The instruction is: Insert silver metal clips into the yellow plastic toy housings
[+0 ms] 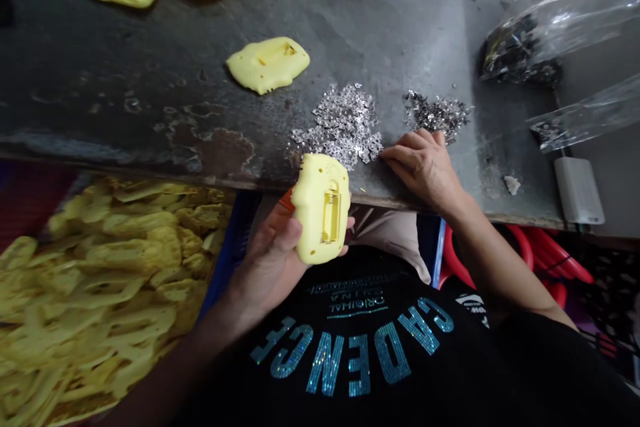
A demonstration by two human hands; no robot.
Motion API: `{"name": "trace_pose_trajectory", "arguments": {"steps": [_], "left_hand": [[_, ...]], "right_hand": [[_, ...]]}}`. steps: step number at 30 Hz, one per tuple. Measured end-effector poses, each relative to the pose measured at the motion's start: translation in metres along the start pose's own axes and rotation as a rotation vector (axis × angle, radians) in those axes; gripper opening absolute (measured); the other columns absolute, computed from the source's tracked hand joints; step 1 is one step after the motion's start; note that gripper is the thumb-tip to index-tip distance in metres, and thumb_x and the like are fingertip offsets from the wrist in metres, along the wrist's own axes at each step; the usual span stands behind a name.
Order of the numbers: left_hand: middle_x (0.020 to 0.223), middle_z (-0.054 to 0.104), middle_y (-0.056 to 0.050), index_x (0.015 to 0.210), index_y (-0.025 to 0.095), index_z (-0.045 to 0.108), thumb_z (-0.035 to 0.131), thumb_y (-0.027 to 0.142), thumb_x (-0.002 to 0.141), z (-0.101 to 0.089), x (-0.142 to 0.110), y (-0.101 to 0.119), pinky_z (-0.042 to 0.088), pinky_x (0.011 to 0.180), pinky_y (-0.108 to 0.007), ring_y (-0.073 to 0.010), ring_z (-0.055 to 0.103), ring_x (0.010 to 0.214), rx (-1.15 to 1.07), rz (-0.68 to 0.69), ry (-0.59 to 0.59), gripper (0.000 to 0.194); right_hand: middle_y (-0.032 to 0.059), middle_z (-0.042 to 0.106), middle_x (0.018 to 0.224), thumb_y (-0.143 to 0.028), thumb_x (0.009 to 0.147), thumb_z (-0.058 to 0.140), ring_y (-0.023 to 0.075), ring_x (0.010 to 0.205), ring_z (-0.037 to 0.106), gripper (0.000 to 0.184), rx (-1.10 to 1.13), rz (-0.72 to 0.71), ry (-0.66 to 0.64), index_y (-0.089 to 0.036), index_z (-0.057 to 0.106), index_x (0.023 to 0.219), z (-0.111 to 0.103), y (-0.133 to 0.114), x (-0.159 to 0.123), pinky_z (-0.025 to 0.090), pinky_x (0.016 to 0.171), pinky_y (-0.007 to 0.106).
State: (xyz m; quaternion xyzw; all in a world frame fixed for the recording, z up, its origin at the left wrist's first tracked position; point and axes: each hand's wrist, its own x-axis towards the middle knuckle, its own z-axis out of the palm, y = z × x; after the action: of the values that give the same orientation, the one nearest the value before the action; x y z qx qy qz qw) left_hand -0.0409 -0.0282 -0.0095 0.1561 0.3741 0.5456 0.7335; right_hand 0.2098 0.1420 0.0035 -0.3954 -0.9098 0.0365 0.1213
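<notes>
Left hand curled around yellow plastic shell, long axis upright in frame, overlapping dark table edge, right hand open, fingers together, flat beside silver flakes

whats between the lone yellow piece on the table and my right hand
A pile of small silver pieces lies on the dark grey tabletop between the lone yellow piece and your right hand, in the head view.

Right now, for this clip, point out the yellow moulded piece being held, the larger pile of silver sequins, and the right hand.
Yellow moulded piece (321,208): head view, point on its raised face.
Silver sequins (340,125): head view, point on the middle of the larger pile.
Right hand (423,170): head view, point on the back of the hand.
</notes>
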Motion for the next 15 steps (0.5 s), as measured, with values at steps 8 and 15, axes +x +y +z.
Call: {"name": "trace_pose_trajectory", "arguments": {"steps": [8,15], "left_hand": [[0.148,0.077,-0.014,0.149,0.028,0.067,0.090,0.060,0.088,-0.007,-0.003,-0.006,0.071,0.078,-0.035,-0.0335,0.082,0.115,-0.041,0.026,-0.078,0.073],[0.144,0.079,-0.011,0.143,0.031,0.072,0.094,0.058,0.084,-0.003,-0.003,-0.006,0.071,0.072,-0.034,-0.0356,0.083,0.114,0.014,0.006,-0.038,0.069]], "right_hand": [[0.0078,0.076,0.101,-0.027,0.106,0.064,0.0280,0.101,0.058,0.016,-0.029,-0.033,-0.227,-0.022,0.078,0.099,-0.021,-0.014,-0.003,0.031,0.091,0.043],[0.0062,0.077,0.097,-0.023,0.103,0.067,0.0259,0.096,0.060,0.011,0.013,-0.025,-0.303,-0.022,0.073,0.094,-0.029,-0.023,-0.030,0.029,0.085,0.038]]}}
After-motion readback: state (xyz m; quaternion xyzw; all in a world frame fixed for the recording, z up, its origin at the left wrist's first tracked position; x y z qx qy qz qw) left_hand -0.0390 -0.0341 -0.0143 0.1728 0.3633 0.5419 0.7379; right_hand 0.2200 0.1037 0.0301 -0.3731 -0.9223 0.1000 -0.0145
